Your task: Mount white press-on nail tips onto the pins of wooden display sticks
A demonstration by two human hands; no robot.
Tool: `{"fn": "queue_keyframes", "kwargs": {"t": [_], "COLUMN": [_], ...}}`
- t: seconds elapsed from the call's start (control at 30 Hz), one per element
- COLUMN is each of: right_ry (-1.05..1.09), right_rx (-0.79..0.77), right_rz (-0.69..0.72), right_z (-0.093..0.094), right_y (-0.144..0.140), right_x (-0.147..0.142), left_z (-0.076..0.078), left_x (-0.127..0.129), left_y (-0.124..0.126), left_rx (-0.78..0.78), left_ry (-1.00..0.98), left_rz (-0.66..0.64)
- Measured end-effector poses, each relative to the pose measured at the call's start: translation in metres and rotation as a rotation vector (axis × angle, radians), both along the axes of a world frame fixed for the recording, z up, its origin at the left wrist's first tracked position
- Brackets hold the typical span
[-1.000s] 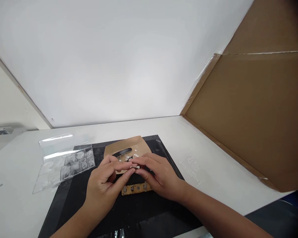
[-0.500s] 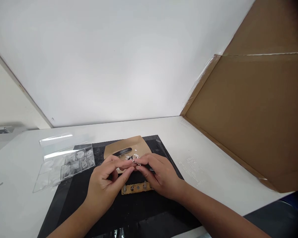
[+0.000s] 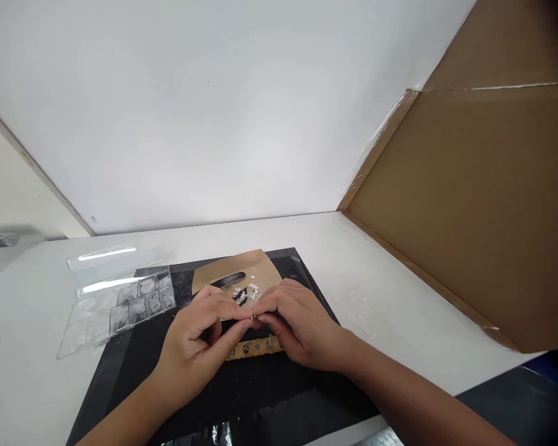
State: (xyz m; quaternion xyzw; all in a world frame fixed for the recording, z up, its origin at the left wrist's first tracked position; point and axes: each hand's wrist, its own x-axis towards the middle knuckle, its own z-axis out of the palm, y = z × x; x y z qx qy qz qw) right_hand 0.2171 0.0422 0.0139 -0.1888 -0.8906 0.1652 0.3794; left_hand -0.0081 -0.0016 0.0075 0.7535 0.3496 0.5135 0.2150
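Observation:
My left hand (image 3: 198, 337) and my right hand (image 3: 304, 325) meet fingertip to fingertip above the black mat (image 3: 251, 396). Both are closed in a pinch around a tiny light object (image 3: 253, 318), mostly covered by the fingers. Directly below them lies a yellowish strip (image 3: 259, 348) with several small metal pegs standing on it. Behind the fingers, a sheet of brown paper (image 3: 260, 263) carries small white oval pieces (image 3: 253, 288), some dark slivers (image 3: 242, 297) and a dark nail file (image 3: 231, 280), partly hidden by my left hand.
To the left, a clear compartment box (image 3: 142, 306) with its lid raised holds pale translucent pieces, partly over the mat. A brown cardboard panel (image 3: 465, 217) stands along the right side of the white table (image 3: 372, 272). A white wall (image 3: 214, 111) rises behind.
The pinched fingertips have dropped slightly toward the strip and drawn closer together, covering more of the small object. More of the white pieces and dark slivers now shows behind them.

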Motion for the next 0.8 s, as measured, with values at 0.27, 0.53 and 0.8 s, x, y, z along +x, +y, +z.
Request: {"fn": "queue_keyframes", "kwargs": {"t": [0.27,0.53,0.8], "right_ry": [-0.013,0.006,0.072], "right_rx": [0.041,-0.028,-0.098], "right_rz": [-0.015,-0.025,0.015], "right_z": [-0.0031,-0.0064,-0.0086], "right_y": [-0.0013,-0.0045,-0.0072], "right_x": [-0.0016,-0.0065,-0.0100], "left_z": [0.0004,-0.0012,-0.0027], "left_x": [0.0008,0.0011,-0.0028], "left_y": [-0.0021,-0.0043,-0.0028], "left_rx": [0.350,0.397,0.398], "left_ry": [0.215,0.363,0.379], "left_rz": [0.133,0.204,0.178]}}
